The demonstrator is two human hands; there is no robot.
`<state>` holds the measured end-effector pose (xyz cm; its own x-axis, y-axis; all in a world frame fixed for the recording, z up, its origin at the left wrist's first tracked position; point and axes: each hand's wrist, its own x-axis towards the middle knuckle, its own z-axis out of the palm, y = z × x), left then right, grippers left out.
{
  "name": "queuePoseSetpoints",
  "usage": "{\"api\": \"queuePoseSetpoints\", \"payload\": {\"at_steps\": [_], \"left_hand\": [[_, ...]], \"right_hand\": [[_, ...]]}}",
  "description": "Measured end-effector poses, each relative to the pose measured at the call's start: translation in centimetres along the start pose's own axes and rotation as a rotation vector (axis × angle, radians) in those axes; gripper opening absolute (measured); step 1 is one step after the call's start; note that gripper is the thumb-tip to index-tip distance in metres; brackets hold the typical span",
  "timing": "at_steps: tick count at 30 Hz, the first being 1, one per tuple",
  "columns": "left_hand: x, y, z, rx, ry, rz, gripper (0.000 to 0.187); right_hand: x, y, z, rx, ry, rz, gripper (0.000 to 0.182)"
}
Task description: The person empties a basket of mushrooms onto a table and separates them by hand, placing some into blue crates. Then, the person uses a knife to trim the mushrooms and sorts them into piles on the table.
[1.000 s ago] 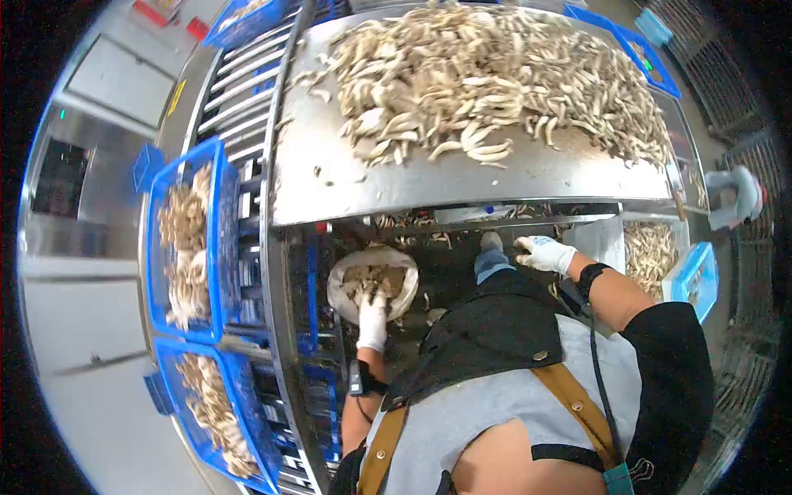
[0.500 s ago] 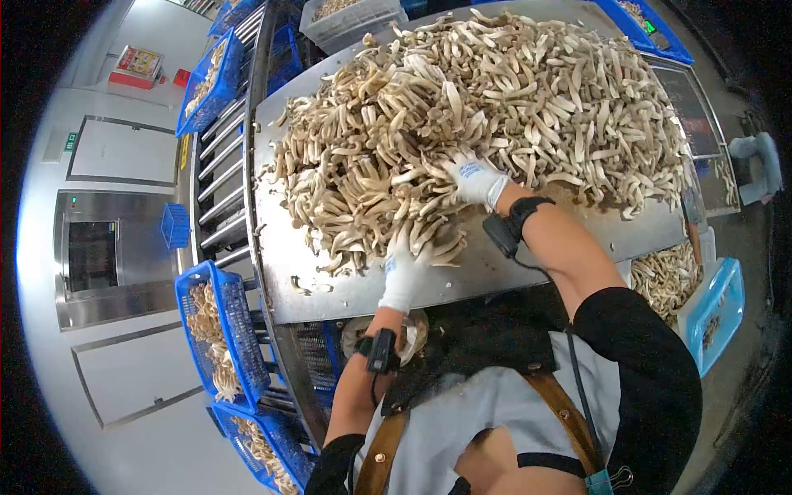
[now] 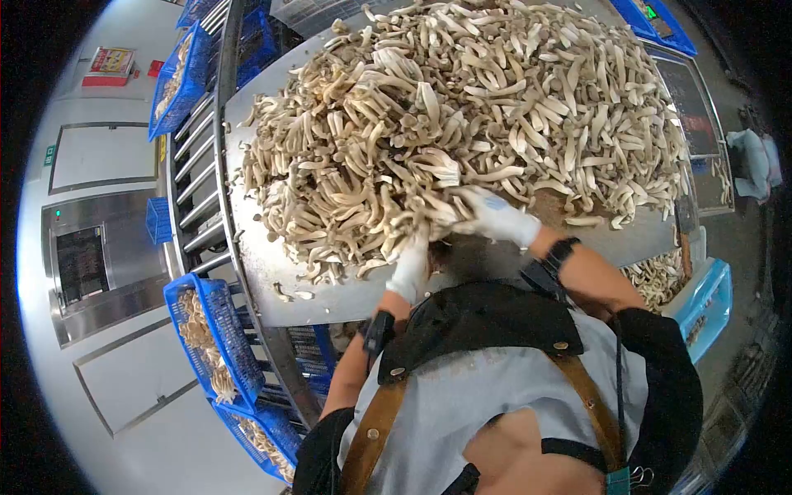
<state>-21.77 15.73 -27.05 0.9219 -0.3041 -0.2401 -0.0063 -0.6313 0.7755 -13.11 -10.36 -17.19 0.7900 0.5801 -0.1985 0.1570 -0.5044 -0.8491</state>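
A large heap of pale brown, long-stemmed mushrooms (image 3: 536,107) covers most of the metal table (image 3: 355,304). My left hand (image 3: 411,268), in a white glove, is at the near side of the heap, with its fingers closed around mushroom stems and partly hidden by them. Also gloved, my right hand (image 3: 499,216) reaches in from the right, its fingers bent onto a bunch of mushrooms (image 3: 433,213) lying between both hands. Black devices are strapped to both wrists.
Blue baskets of mushrooms (image 3: 202,334) stand along the roller conveyor (image 3: 198,177) on the left. A light-blue tray (image 3: 709,309) sits at the lower right, beside more mushrooms (image 3: 656,280) below the table edge. At the top right is a blue tray with a lit green display (image 3: 660,29).
My right hand has drawn back toward my body and my hands are closer together, with a bunch of mushrooms between them. The view has shifted slightly, my torso nearer the table.
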Motion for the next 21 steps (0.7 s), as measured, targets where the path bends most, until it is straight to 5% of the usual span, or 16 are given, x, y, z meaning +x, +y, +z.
{"api": "queuePoseSetpoints", "payload": {"at_steps": [2, 3, 4, 5, 7, 9, 12, 16, 19, 21], "left_hand": [[1.8, 0.6, -0.7, -0.227, 0.055, 0.009, 0.063], [1.9, 6.3, -3.0, -0.713, 0.047, -0.145, 0.060], [2.0, 12.4, -5.5, -1.201, 0.121, -0.304, 0.058], [1.0, 17.1, -8.2, -1.096, 0.203, -0.321, 0.060], [-1.4, 16.7, -7.6, -0.851, 0.109, -0.172, 0.063], [-4.1, 15.8, -6.4, -0.665, -0.045, -0.079, 0.073], [-4.2, 5.5, 1.2, 0.344, -0.248, 0.212, 0.095], [-3.6, 11.1, 0.4, 0.090, -0.254, 0.092, 0.099], [-2.9, 13.3, 0.2, -0.266, -0.289, 0.007, 0.092], [-2.2, 9.8, 1.7, -0.873, -0.346, -0.077, 0.083]], "right_hand": [[3.3, -0.5, 1.4, -0.065, 0.033, 0.027, 0.079], [5.2, -0.4, 0.0, 0.376, -0.081, -0.093, 0.082], [4.2, -3.2, -1.8, 0.367, -0.019, -0.147, 0.085], [2.6, -6.4, -3.7, 0.357, 0.042, -0.199, 0.088], [-2.1, -8.0, -3.6, 0.197, 0.139, -0.171, 0.082], [-4.7, -5.9, -1.1, -0.168, 0.243, -0.443, 0.080], [-7.7, -1.9, 3.1, -0.496, 0.005, -0.213, 0.055], [-8.0, 3.7, 4.8, 0.018, -0.543, 0.025, 0.054], [-9.9, -0.4, 3.1, -0.122, -0.326, -0.094, 0.061], [-9.7, -0.4, 3.2, -0.147, -0.197, -0.105, 0.059]]}}
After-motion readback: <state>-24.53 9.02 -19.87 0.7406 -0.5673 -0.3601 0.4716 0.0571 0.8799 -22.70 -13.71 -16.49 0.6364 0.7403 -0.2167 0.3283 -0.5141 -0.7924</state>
